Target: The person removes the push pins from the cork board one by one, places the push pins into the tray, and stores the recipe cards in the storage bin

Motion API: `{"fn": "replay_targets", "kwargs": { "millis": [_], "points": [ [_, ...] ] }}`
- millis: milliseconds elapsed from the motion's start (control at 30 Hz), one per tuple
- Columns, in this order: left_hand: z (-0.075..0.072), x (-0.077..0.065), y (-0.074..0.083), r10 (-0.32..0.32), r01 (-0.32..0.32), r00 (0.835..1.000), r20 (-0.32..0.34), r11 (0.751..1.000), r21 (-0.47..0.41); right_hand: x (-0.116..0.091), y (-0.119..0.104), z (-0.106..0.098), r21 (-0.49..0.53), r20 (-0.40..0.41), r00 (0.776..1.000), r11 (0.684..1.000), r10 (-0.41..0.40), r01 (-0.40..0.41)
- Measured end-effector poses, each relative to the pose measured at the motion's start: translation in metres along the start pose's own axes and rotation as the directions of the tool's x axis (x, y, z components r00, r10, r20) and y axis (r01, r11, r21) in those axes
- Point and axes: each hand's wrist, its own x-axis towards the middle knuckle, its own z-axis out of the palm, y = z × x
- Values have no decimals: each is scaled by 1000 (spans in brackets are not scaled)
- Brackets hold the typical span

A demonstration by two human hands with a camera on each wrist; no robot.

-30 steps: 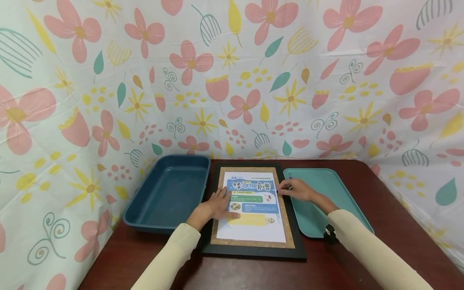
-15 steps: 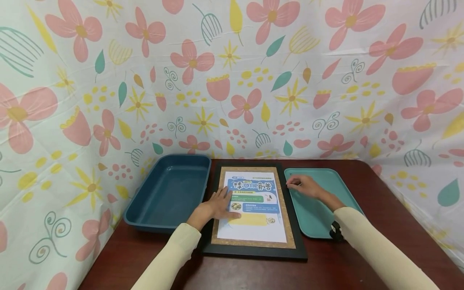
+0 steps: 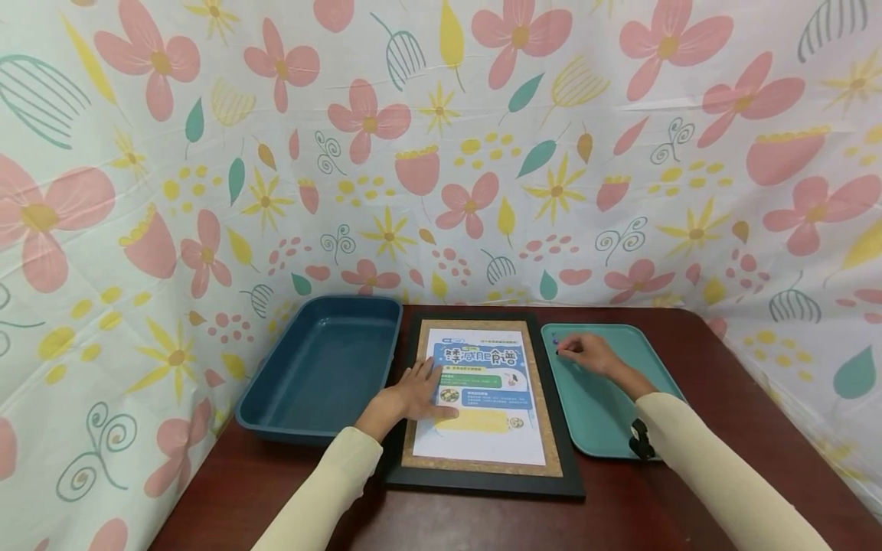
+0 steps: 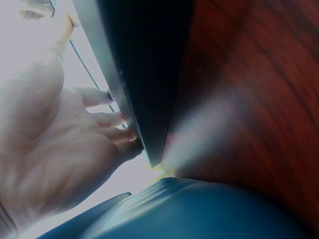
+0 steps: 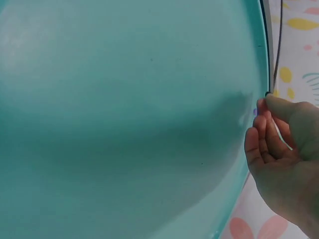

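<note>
My left hand lies spread on the left side of a printed sheet, which rests on a black-framed cork board. In the left wrist view, the fingers of that hand stretch over the frame's edge. Over the far left part of a teal tray, my right hand pinches a small dark piece between thumb and forefinger; its kind is too small to tell. Close to those fingertips, a small purple thing shows on the tray.
A deep blue bin stands left of the board, close beside it. The dark red wooden table reaches back to a flower-patterned cloth. A black device sits at my right wrist.
My right hand has moved right, from the sheet's right edge to over the teal tray. The left hand has stayed on the sheet.
</note>
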Motion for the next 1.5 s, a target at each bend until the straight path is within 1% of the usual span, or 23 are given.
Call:
{"fn": "replay_targets", "kwargs": {
  "millis": [233, 567, 800, 1233, 1500],
  "points": [
    [-1, 0, -1, 7, -7, 1000, 3, 1000, 5, 3, 3, 2, -25, -16, 999, 999, 41, -41],
    [-1, -1, -2, 12, -12, 1000, 6, 1000, -7, 3, 2, 3, -24, -17, 995, 995, 94, -95],
    [0, -1, -2, 20, -20, 1000, 2, 1000, -9, 4, 7, 4, -17, -35, 996, 996, 88, -89],
    [0, 0, -2, 5, -5, 1000, 0, 1000, -3, 4, 11, 6, 5, -40, 995, 996, 91, -91],
    [-1, -1, -1, 10, -10, 1000, 7, 1000, -13, 0, 9, 3, 2, -46, 992, 993, 118, -118]
  ]
}}
